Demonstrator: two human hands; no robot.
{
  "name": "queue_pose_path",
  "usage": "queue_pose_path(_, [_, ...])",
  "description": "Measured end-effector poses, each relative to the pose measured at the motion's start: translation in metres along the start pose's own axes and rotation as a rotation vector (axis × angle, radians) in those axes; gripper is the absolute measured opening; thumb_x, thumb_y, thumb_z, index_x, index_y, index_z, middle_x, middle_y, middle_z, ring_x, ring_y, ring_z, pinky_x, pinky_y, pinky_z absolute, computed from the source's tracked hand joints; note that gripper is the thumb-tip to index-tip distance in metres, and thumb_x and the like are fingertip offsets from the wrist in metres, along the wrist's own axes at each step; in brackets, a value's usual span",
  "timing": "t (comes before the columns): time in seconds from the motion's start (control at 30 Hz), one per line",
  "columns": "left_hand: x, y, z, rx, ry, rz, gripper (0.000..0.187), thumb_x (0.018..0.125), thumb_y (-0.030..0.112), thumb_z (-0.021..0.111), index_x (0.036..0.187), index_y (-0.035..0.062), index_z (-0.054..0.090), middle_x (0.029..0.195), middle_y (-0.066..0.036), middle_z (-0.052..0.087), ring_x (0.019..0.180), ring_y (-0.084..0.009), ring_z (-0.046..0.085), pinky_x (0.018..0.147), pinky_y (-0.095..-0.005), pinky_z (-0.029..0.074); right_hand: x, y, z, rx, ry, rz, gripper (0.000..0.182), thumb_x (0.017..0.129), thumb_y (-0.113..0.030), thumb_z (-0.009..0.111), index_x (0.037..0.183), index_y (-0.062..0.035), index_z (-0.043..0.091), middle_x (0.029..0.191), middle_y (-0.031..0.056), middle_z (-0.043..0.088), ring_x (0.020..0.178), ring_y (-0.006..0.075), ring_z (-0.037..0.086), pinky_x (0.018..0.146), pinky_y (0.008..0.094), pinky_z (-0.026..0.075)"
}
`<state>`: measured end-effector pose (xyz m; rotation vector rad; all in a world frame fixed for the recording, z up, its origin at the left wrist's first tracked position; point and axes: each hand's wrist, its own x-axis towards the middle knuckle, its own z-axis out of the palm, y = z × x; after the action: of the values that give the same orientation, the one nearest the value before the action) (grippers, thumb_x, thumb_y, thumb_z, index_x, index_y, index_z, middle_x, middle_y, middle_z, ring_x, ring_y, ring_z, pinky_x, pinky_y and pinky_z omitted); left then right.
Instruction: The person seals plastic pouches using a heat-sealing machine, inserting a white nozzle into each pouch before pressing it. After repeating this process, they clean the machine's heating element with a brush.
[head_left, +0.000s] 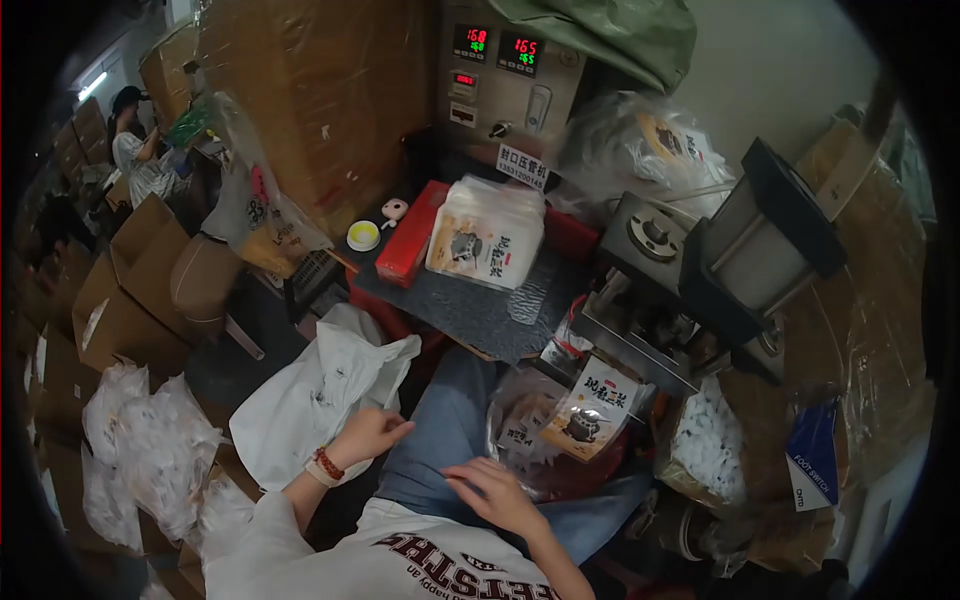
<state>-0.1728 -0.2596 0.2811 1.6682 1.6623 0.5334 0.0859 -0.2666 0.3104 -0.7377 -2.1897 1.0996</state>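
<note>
My left hand (372, 437), with a red beaded bracelet at the wrist, is over my thigh beside a white plastic sack (320, 385). Its fingers are loosely bent and I see nothing in them. My right hand (497, 492) hovers above my lap, fingers stretched out and holding nothing. Past it, a printed pouch (590, 408) lies tilted at the press machine (640, 330), above a clear plastic bag (520, 430) with printed pieces inside. A stack of similar printed pouches (485, 240) lies on the dark work table (450, 305).
A red box (412, 235), a small yellow-lined cup (363, 236) and a figurine (394, 212) sit by the stack. Behind is a control panel (510, 80) with lit displays. Right stands a box of white parts (705, 445); left, bagged goods (150, 445). Another person (140, 155) is far left.
</note>
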Motion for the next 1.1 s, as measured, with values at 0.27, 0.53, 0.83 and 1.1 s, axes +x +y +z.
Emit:
queue_pose_path(0.27, [-0.003,-0.125,-0.01,0.386,0.197,0.049,0.021,0.084,0.017,0.058,0.094,-0.0004,0.064,0.098,-0.022,0.062,0.091,-0.0377,0.058,0.08,-0.0428,0.047,0.093,0.099,0.145,-0.791,-0.346,-0.322,0.059,0.081,-0.013,0.06,0.136,-0.009,0.042,0.115,0.0084,0.058,0.112,0.0267,0.051,0.098,0.0461,0.036])
queue_pose_path(0.53, [0.021,-0.178,-0.141,0.714,0.35,0.002,0.039,0.075,0.018,0.062,0.112,0.0042,0.06,0.114,-0.015,0.06,0.113,-0.0336,0.052,0.088,-0.0503,0.046,0.131,0.085,0.147,-1.153,-0.288,-0.301,0.025,0.084,-0.014,0.05,0.107,-0.0105,0.059,0.078,0.0071,0.063,0.079,0.0221,0.058,0.076,0.0352,0.041])
queue_pose_path(0.83, [0.065,-0.206,-0.087,0.84,0.034,-0.246,0.038,0.079,0.018,0.063,0.116,0.0088,0.06,0.118,-0.014,0.061,0.113,-0.0342,0.054,0.092,-0.041,0.045,0.132,0.007,0.098,-1.006,-0.311,-0.382,0.009,0.072,-0.01,0.059,0.08,-0.0051,0.062,0.082,0.0086,0.058,0.085,0.0227,0.055,0.082,0.034,0.039])
queue_pose_path(1.1, [0.119,-0.26,-0.046,0.424,0.265,-0.188,0.046,0.079,0.026,0.063,0.122,0.0115,0.055,0.12,-0.016,0.06,0.112,-0.0327,0.057,0.097,-0.039,0.042,0.112,-0.047,0.082,-0.944,-0.257,-0.386,0.019,0.069,-0.007,0.061,0.087,-0.0031,0.062,0.085,0.0067,0.056,0.084,0.0227,0.054,0.088,0.0382,0.039])
